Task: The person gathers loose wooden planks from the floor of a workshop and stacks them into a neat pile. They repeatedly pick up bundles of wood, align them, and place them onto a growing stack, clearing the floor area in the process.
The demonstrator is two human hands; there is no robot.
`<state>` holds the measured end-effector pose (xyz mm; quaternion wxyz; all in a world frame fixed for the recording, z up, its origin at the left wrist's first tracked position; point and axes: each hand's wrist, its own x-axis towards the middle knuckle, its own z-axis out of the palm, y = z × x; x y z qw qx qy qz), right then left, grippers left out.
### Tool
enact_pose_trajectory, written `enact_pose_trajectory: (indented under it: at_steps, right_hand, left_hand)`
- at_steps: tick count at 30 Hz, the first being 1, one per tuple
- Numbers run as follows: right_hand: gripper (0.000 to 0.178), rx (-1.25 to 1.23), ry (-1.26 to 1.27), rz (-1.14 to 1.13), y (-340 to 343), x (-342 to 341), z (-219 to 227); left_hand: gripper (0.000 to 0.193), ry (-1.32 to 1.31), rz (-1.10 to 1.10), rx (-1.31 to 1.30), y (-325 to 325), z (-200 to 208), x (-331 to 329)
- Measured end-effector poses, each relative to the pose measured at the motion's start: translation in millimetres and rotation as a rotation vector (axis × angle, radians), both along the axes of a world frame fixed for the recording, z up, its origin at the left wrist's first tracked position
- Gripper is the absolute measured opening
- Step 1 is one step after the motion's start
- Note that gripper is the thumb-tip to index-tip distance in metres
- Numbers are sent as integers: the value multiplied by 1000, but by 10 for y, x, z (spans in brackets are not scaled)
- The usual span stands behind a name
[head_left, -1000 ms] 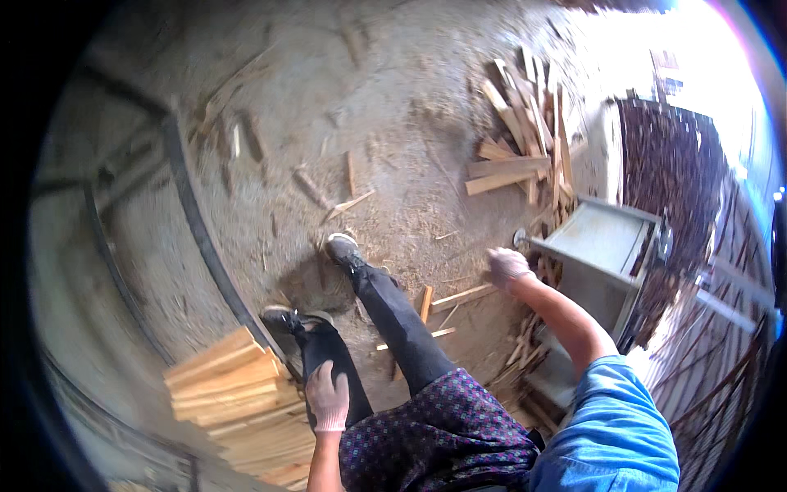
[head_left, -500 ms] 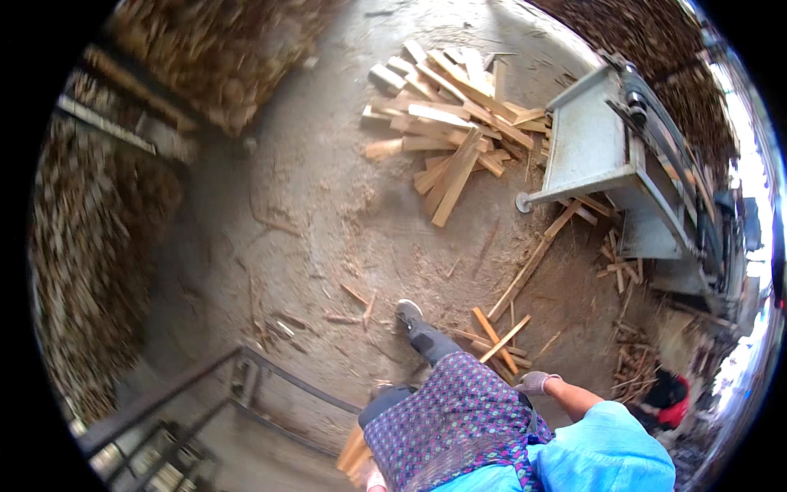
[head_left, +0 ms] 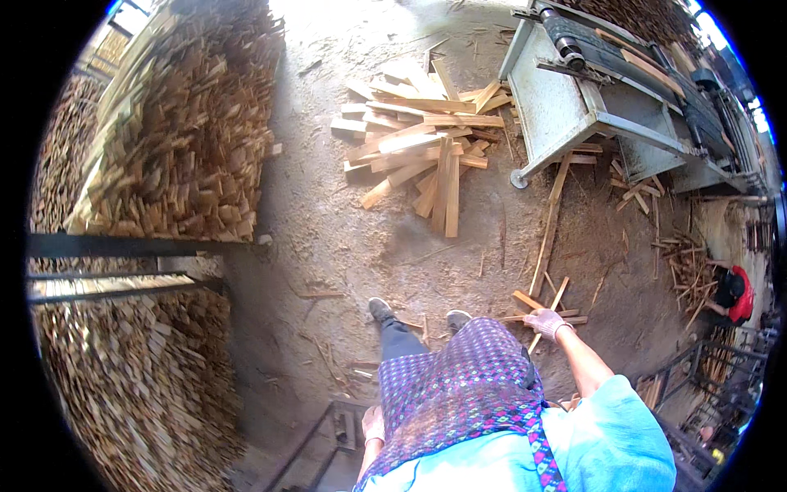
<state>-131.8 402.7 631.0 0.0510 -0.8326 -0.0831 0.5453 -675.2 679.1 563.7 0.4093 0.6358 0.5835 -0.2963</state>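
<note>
Pale pinkish gloves cover the right hand [head_left: 547,322] and left hand [head_left: 374,424]. Skirt [head_left: 459,385] purple, diamond-patterned; sleeve [head_left: 615,435] light blue; planks [head_left: 426,143] pale tan; bench [head_left: 566,98] grey.

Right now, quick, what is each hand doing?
Left hand: gloved, down by the person's side, holding nothing visible; open or closed cannot be told.
Right hand: gloved, fingers loosely curled, empty, above scattered wood strips.
</note>
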Motion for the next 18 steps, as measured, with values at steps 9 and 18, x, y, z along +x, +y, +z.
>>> enact_pose_trajectory:
  at_steps: [9,18]
  right_hand:
    - [56,-49,54,-206,172,-1282,-593]
    - [64,73,111,-424,823,-1262,-1329]
  left_hand:
    - [53,-131,-175,170,2879,76,1057]
    - [45,-151,-202,115,4136,348,3103]
